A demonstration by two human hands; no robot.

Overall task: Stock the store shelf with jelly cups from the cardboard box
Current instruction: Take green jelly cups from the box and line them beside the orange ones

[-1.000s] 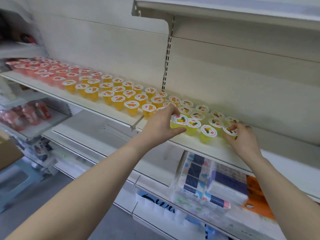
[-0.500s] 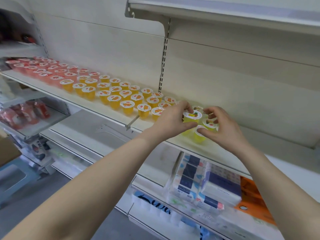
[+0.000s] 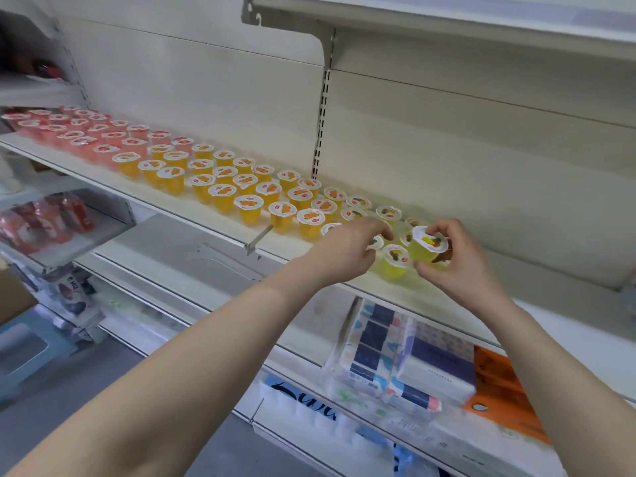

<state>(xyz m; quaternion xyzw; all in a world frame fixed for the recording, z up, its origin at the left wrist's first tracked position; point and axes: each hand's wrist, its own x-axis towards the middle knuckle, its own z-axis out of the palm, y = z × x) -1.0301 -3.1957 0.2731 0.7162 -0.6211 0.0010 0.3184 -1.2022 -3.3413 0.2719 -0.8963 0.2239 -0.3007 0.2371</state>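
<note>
Rows of jelly cups fill the white shelf [image 3: 192, 215]: red cups [image 3: 79, 139] at the far left, orange cups [image 3: 247, 204] in the middle, yellow cups [image 3: 394, 261] at the right end. My right hand [image 3: 454, 266] holds one yellow jelly cup [image 3: 428, 247] tilted just above the shelf. My left hand [image 3: 347, 251] rests with curled fingers on another yellow cup [image 3: 377, 242] that stands among the group. The cardboard box shows only as a brown corner [image 3: 13, 297] at the far left edge.
An upper shelf [image 3: 447, 18] overhangs the work area. Bare shelf surface stretches right of the yellow cups [image 3: 516, 304]. Tissue packs [image 3: 406, 359] and an orange package [image 3: 499, 383] lie on the shelf below. Red packets [image 3: 44, 218] sit on a lower left shelf.
My right hand has lifted a yellow cup from the group and tilted it toward me. My left hand slid slightly lower onto a neighbouring cup. The view shifted a little left.
</note>
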